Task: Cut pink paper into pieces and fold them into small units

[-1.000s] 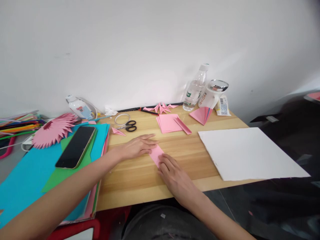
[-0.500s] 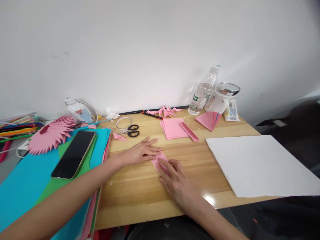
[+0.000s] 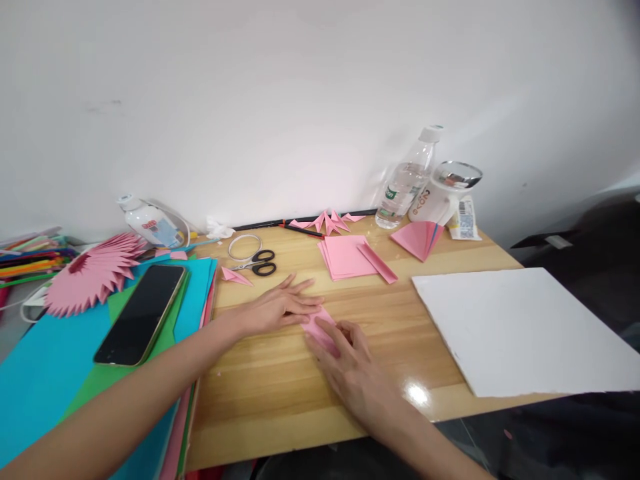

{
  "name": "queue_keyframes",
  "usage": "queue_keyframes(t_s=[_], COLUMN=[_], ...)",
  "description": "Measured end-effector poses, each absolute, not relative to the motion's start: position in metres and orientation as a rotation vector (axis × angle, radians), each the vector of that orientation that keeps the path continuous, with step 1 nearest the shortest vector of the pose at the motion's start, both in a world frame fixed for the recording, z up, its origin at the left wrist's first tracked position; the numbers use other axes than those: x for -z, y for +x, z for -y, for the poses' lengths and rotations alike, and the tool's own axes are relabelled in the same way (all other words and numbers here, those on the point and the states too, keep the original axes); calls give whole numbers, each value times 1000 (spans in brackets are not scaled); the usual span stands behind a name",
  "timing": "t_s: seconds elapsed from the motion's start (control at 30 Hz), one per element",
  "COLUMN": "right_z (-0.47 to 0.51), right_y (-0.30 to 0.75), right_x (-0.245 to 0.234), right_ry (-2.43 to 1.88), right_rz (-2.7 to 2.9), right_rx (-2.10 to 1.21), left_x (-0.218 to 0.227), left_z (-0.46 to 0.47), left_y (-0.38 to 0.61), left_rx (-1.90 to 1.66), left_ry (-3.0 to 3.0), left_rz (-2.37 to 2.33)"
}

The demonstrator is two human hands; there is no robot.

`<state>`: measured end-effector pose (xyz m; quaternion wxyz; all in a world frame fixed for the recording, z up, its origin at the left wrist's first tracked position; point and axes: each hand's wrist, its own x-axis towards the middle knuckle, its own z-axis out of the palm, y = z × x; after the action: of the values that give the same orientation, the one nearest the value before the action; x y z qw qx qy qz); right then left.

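Closest to us, our right hand lies flat on the wooden counter, its grip wide and slack, fingers stretched forward with the tips pressing on a small pink paper piece. The paper sits in the middle of the counter, pinned between both hands. Just beyond it, our left hand comes in from the left. Its grip is spread flat too, clasping nothing, and its fingertips rest on the paper's far edge.

Out to the left, a black phone lies face up on a pile of blue and green sheets. To the right, a big white board covers that end of the counter.

Further back we spot a small pink folded point, black-handled scissors beside a tape ring, and a stack of pink squares with a folded pink strip laid against it. On the left there's a spiky pink paper rosette.

Along the wall stand a glue bottle, a row of pink folded points, a pink paper fan, a clear water bottle and a white cup.
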<state>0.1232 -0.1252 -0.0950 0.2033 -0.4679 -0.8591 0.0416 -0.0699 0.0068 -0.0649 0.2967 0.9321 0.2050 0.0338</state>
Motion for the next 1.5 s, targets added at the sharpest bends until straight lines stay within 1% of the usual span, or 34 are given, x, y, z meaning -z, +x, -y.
queue_keyframes(t_s=[0.2, 0.4, 0.53, 0.7, 0.83, 1.0, 1.2, 1.27, 1.37, 1.5], right_z=[125, 126, 131, 148, 161, 174, 169, 160, 144, 125], right_y=[123, 113, 116, 124, 131, 153, 168, 164, 155, 151], right_x=[92, 100, 105, 107, 111, 111, 92, 90, 93, 95], right_ry=[-1320, -1435, -1377, -1316, -1274, -1255, -1222, -1268, -1386, -1435], right_rz=[2400, 2328, 2331, 2342, 2329, 2327, 2192, 2094, 2005, 2035], right_rx=[-115, -17, -30, -121, -86, -24, -193, -223, -177, -207], left_x=[56, 58, 58, 53, 48, 46, 48, 52, 60, 63], left_z=[-3, -3, -3, -1, 2, 10, 31, 37, 44, 50], left_y=[-69, -69, -69, -65, -60, -61, -58, -56, -54, -50], left_rx=[-62, -48, 7, 69, 79, 12, -77, -164, -288, -288], left_ry=[2471, 2504, 2505, 2537, 2615, 2710, 2801, 2821, 2821, 2815], left_rz=[-571, -579, -593, -629, -610, -634, -686, -702, -794, -925])
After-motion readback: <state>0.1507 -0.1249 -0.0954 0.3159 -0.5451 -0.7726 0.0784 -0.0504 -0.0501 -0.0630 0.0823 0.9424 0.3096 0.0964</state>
